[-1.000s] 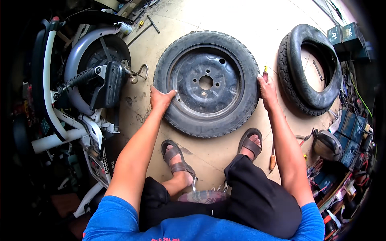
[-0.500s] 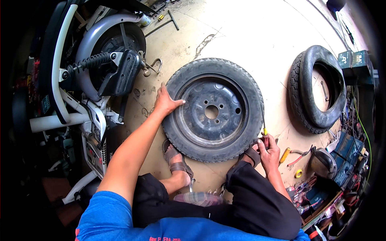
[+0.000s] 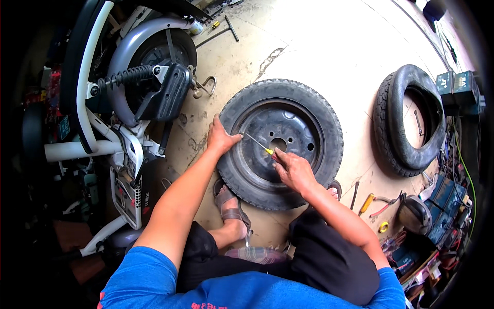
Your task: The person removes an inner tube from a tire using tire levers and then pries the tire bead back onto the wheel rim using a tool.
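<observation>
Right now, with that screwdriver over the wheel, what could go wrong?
First, the screwdriver in the right hand might slip: its tip sits close to the thumb of the left hand, so a jab seems possible. Second, the wheel lies right by the left foot in its open sandal, so a shift of the wheel might pinch the toes.

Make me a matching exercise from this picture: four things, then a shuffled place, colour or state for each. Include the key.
1. Left hand
2. Right hand
3. Small ring
4. T-shaped tool

A. yellow
B. holding the screwdriver
C. on the floor, upper left
D. against the wheel's left side

Pairs: 1-D, 2-B, 3-A, 4-C
</observation>
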